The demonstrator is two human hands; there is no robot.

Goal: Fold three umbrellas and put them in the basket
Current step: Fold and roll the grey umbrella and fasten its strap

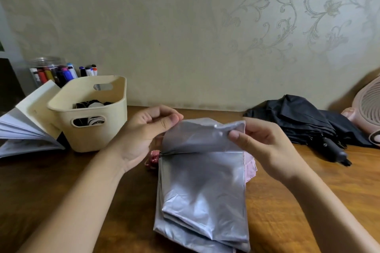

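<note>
wooden counter (61, 191) holds a flat, glossy silver umbrella (203, 191), pink edging at 3 o'clock; left hand (141, 135) and right hand (263, 150) fingers pinch its lifted flap.

Legible text, brands, numbers, signs: none.
- Markers (65, 73) in clear jar (44, 61): label bands present, too small and blurred to read.
- Open book (26, 123): pages show no readable print.
- Black-and-white item inside basket (92, 139): markings unclear, not readable as text.
</note>
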